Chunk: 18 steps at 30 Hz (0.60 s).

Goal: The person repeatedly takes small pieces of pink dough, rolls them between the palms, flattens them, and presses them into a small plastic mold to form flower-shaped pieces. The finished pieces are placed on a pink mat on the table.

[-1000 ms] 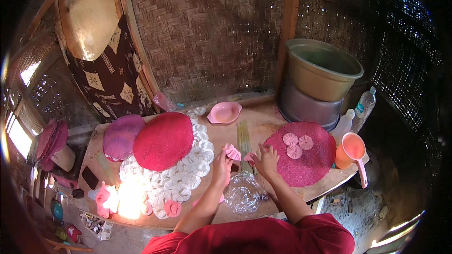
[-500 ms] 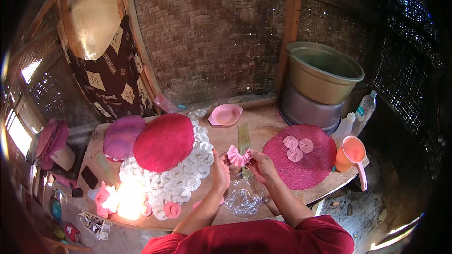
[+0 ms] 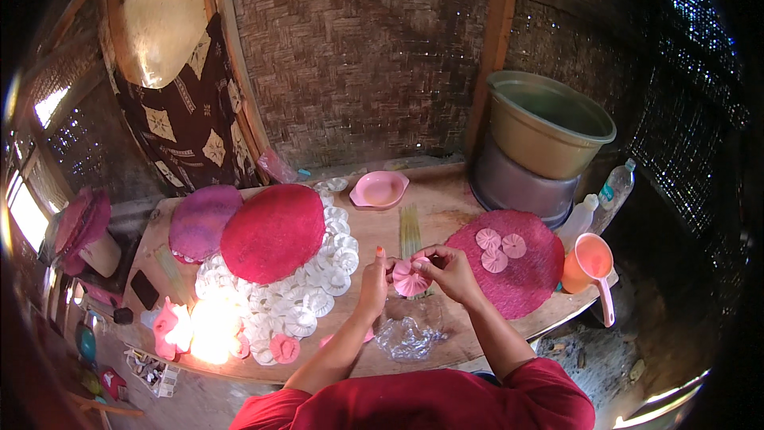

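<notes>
The small pink pleated disc of thin, soft material (image 3: 411, 279) sits between the two hands, just above the wooden table (image 3: 446, 199) and in front of the person's chest. The right hand (image 3: 448, 268) pinches its upper right edge with thumb and forefinger closed on it; the left hand (image 3: 374, 275) stands upright just to the disc's left, fingertips touching or nearly touching its rim, though the view is too small to say whether it truly grips. The disc lies roughly flat-on to the camera, so it has no clear long axis; the right hand is the nearer and firmer holder. To the right, close by, lies the round dark pink woven mat (image 3: 517, 271) carrying three finished pink pleated discs (image 3: 500, 247); to the left, further off, is the red woven round mat (image 3: 273, 231) resting on a spread of white pleated discs (image 3: 318, 287). A crumpled clear plastic bag (image 3: 410, 334) lies directly below the hands.

Against the frame a second ago, both hands have lifted off the table and drawn together, and the pink piece, then flat by the left hand, is now raised and held between them.
</notes>
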{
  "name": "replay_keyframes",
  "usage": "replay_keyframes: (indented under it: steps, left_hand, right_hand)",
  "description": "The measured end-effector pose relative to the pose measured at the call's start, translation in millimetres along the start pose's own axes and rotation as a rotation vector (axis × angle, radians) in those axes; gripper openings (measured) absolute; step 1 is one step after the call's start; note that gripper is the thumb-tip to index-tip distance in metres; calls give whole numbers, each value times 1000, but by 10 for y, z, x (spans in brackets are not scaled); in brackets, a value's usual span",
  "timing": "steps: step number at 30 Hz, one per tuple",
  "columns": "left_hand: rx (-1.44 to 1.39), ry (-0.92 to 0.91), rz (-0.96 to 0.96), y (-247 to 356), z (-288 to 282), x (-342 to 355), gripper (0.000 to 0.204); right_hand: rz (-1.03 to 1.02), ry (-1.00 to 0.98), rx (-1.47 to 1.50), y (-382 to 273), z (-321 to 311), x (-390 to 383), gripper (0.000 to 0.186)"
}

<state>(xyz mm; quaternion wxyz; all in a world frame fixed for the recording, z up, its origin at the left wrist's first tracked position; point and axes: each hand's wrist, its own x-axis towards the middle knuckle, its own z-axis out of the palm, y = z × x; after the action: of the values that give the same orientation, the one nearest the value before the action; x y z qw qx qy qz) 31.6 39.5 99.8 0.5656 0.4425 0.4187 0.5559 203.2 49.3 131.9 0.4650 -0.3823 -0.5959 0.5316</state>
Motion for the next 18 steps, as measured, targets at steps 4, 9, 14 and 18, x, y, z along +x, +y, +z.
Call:
replay_keyframes:
  steps: [4,9,14,18]
  left_hand:
    - [296,-57,55,48,-36,-23,72]
    - [457,-75,254,79,-27,-54,66]
    - [-85,-181,8,46,17,-23,41]
    - [-85,-210,44,69,-10,-10,32]
  right_hand:
    - [-192,27,-292,-73,13,-32,24]
    - [-472,26,-556,-66,-23,-59,25]
    - [-54,164,115,87,-10,-61,17]
    - [-84,155,145,182,-7,-69,28]
